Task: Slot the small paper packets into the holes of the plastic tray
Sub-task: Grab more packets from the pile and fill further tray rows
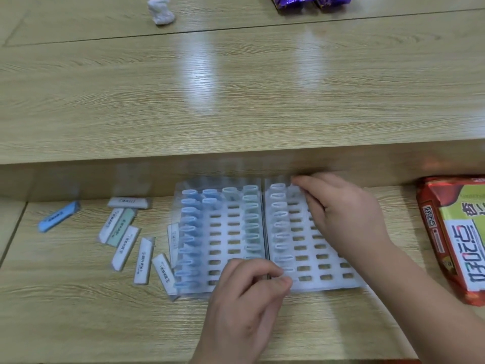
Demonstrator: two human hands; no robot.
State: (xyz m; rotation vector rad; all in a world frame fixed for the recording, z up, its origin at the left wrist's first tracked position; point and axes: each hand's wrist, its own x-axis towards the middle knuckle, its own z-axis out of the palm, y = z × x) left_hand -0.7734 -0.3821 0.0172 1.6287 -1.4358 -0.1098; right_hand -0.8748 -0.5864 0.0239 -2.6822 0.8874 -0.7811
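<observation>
Standing upright: slotted packets | tray holes elongated left-right

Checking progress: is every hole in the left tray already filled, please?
No, the left tray shows mostly open holes in its two middle columns.

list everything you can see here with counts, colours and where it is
plastic trays: two, white, side by side, centre of the near table
slotted packets: count blurred; blue and pale green in the left tray, white in the right tray
loose packets: about eight, mostly white, one green, one blue, lying left of the trays
snack pack: one, red, right edge
purple packs: apparently two, far top edge
crumpled lump: one, white, far left
table: one, light wood
left hand: fingers curled at the trays' near edge
right hand: over the right tray's far end
</observation>
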